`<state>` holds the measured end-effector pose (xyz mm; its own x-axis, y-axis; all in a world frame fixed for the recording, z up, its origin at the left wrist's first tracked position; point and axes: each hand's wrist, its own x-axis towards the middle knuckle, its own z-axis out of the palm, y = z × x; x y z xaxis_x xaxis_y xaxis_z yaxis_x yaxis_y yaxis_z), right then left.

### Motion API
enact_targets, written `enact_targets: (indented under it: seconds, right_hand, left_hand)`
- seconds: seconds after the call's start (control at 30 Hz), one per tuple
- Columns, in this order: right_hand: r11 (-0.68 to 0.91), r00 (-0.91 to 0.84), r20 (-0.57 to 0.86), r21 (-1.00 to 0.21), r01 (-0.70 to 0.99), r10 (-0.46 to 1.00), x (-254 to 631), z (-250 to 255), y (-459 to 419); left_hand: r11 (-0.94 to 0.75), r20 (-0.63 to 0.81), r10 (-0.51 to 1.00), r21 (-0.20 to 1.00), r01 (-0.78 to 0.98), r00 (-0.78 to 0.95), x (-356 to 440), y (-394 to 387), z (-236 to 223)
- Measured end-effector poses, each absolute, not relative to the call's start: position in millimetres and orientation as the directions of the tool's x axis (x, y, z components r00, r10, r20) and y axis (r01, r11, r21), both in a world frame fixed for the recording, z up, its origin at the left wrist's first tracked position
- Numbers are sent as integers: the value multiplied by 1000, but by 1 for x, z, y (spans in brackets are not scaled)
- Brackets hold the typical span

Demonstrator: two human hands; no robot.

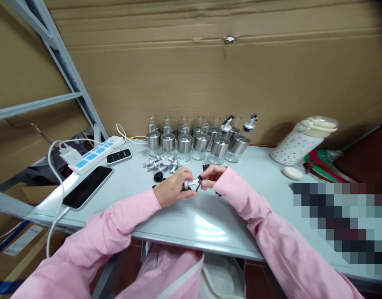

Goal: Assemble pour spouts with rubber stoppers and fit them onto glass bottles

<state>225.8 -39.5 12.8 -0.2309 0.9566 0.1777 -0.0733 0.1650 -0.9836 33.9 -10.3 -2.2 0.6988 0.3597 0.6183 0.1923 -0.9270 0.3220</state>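
A cardboard wall [209,79] stands behind the grey table [178,224]. Landmark: the bottle rows [184,144]. Two bottles at their right end carry pour spouts [249,123]; the other visible necks are bare. Before the rows' left half lies a pile of metal parts [162,163]. Nearer the table edge than the rows, the left hand [172,189] grips a silver spout [193,182]; the right hand [212,174] pinches a black part [200,178] at its end.

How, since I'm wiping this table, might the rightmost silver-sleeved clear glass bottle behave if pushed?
The bottle, topped by a silver-and-black spout, could tip; its exposed glass base looks fragile, its shiny metal sleeve likely slippery.
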Motion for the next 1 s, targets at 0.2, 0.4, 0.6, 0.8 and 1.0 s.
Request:
enact_targets:
  seconds: [0.2,0.4,0.6,0.8,1.0]
  right_hand:
    - [165,-225,182,-982,-93,957,225,12,-40]
    - [159,-223,178,-982,-97,958,225,12,-40]
    - [152,-234,174,-982,-107,957,226,9,-39]
    - [161,-243,180,-982,-93,953,226,7,-37]
    - [168,-195,187,-979,-112,963,224,8,-38]
  left_hand:
    - [-927,621,359,324,188,697,34,-10,-2]
    - [-924,614,364,330,191,700,34,-10,-2]
    - [-929,622,353,322,182,699,34,-10,-2]
    - [-929,623,350,325,176,699,34,-10,-2]
    - [-917,622,372,361,169,689,35,-9,-4]
